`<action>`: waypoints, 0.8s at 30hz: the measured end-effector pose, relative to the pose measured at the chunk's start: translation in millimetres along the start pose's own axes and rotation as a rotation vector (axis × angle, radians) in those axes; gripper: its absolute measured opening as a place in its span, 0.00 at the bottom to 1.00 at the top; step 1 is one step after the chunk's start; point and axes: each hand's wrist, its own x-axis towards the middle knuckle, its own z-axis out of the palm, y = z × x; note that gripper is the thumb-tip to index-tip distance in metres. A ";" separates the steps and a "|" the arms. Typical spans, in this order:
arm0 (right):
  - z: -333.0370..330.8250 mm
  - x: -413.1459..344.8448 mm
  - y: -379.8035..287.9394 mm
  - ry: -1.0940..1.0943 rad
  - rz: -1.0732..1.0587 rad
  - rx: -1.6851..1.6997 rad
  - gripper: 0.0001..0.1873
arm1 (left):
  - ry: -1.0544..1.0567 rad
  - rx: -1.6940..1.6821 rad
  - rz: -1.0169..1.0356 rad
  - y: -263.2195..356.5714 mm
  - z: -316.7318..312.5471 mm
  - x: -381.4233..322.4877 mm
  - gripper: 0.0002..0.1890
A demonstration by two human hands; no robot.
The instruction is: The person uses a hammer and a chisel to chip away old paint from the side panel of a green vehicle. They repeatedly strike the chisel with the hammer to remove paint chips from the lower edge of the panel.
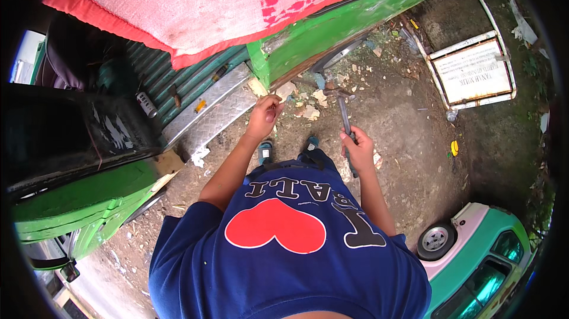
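My right hand grips a claw hammer by its dark handle, with the metal head pointing away from me over the ground. Beside the lower corner of a green vehicle body panel, my left hand is raised with its fingers curled. Whether something small sits between those fingers is hidden. A cream-coloured patch shows at the panel's bottom corner, just beyond the left hand. The vehicle's diamond-plate metal step runs down to the left of that hand.
A pink and red towel drapes over the vehicle. On the ribbed floor lie a spray can and a yellow-orange item. Paint flakes litter the ground. A framed sign bearing writing lies right; a green and white car stands lower right.
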 end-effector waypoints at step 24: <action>-198.2 85.5 21.6 -0.195 -0.029 0.017 0.13 | 0.087 0.393 0.105 57.9 121.4 54.0 0.20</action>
